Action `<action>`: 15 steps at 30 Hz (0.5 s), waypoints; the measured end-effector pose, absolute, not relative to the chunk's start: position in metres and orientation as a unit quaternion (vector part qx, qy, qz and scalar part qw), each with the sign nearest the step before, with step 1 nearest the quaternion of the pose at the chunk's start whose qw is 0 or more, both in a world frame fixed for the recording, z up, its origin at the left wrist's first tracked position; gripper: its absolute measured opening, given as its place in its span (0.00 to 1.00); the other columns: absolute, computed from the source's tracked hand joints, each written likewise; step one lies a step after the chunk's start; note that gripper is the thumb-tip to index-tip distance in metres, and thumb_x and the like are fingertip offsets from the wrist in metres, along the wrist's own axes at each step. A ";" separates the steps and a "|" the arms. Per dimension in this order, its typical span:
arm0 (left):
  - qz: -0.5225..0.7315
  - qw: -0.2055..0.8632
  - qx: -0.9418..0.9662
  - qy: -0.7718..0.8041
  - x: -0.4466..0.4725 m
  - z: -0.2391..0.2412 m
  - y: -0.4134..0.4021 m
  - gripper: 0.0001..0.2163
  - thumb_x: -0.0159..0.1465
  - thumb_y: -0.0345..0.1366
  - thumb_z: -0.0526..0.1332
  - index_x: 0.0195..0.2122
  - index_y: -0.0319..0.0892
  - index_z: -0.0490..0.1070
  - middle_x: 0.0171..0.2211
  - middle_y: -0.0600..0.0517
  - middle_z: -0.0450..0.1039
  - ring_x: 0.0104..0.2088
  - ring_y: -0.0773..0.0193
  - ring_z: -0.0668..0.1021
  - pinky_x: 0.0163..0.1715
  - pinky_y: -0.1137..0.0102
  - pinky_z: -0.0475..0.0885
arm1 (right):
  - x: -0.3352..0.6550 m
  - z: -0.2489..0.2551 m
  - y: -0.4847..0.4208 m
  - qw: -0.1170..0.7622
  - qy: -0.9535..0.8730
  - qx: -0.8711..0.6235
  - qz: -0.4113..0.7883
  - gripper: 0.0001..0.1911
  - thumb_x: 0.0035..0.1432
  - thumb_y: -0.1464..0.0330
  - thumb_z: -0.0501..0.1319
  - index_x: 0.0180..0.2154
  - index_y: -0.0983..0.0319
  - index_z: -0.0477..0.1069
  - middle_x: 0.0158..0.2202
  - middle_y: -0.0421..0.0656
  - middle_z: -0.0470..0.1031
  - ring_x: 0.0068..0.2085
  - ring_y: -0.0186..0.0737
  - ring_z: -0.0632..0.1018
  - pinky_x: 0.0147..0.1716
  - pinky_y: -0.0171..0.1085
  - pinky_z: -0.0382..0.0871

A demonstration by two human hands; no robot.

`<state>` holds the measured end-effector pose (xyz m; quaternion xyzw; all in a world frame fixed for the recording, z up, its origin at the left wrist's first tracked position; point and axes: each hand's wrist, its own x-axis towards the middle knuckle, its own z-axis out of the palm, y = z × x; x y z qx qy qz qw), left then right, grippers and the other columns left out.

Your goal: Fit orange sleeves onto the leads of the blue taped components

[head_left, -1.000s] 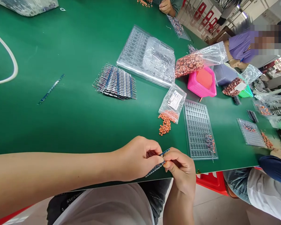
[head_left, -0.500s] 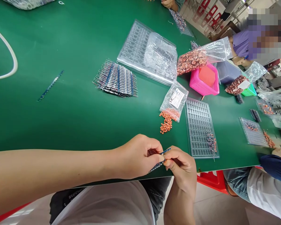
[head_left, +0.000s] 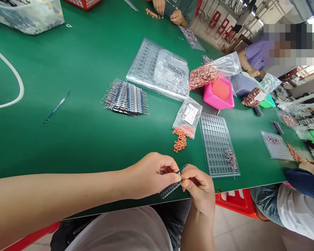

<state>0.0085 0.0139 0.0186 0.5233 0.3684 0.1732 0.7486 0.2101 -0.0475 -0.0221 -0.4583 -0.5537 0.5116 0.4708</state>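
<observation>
My left hand [head_left: 155,176] is closed round a dark strip of small parts in a row [head_left: 170,190], and a blue end of the strip sticks out past the fingers. Thumb and forefinger of my right hand [head_left: 200,184] are pinched at the same end, with a speck of orange between the fingertips. That speck looks like one of the small orange rings [head_left: 180,143] heaped just beyond. Behind the heap lies a clear bag with a white label [head_left: 189,115]. A clear ribbed tray [head_left: 214,139] on the right bears a cluster of wired orange-tipped parts [head_left: 230,158].
A stack of similar strips with thin leads [head_left: 127,97] lies at middle left, near a larger clear tray [head_left: 141,59]. A pink basket [head_left: 217,99] and a bag of copper-coloured rings [head_left: 204,75] stand behind. A loose blue strip [head_left: 56,108] lies left. Co-workers sit around.
The view has shifted, so more of the far table and a co-worker's hands show. More of the held strip is visible below my left hand. Both hands keep nearly the same pose.
</observation>
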 end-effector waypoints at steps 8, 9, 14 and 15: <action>0.196 0.704 0.549 0.407 0.007 0.018 0.014 0.09 0.61 0.41 0.62 0.31 0.39 0.74 0.24 0.57 0.69 0.27 0.67 0.69 0.29 0.72 0.64 | 0.207 -0.024 -0.047 0.483 -0.548 -0.466 0.499 0.05 0.61 0.65 0.67 0.39 0.57 0.78 0.30 0.40 0.70 0.31 0.35 0.71 0.28 0.33 0.64; 0.190 0.694 0.562 0.408 0.007 0.019 0.014 0.09 0.62 0.40 0.62 0.31 0.39 0.74 0.24 0.57 0.70 0.27 0.67 0.70 0.29 0.72 0.64 | 0.207 -0.024 -0.047 0.481 -0.549 -0.471 0.494 0.03 0.61 0.66 0.67 0.38 0.57 0.78 0.30 0.39 0.70 0.30 0.34 0.70 0.27 0.33 0.64; 0.192 0.690 0.585 0.381 0.006 0.017 0.013 0.07 0.61 0.36 0.62 0.37 0.40 0.76 0.31 0.53 0.78 0.33 0.63 0.78 0.36 0.70 0.71 | 0.205 -0.025 -0.047 0.490 -0.549 -0.478 0.480 0.02 0.63 0.68 0.65 0.38 0.56 0.78 0.30 0.38 0.68 0.29 0.32 0.69 0.25 0.31 0.63; 0.197 0.691 0.581 0.381 0.006 0.016 0.013 0.07 0.61 0.36 0.63 0.38 0.40 0.76 0.33 0.53 0.79 0.34 0.62 0.79 0.38 0.70 0.72 | 0.205 -0.026 -0.048 0.493 -0.548 -0.477 0.478 0.03 0.63 0.68 0.65 0.38 0.56 0.78 0.30 0.38 0.68 0.29 0.32 0.69 0.25 0.31 0.63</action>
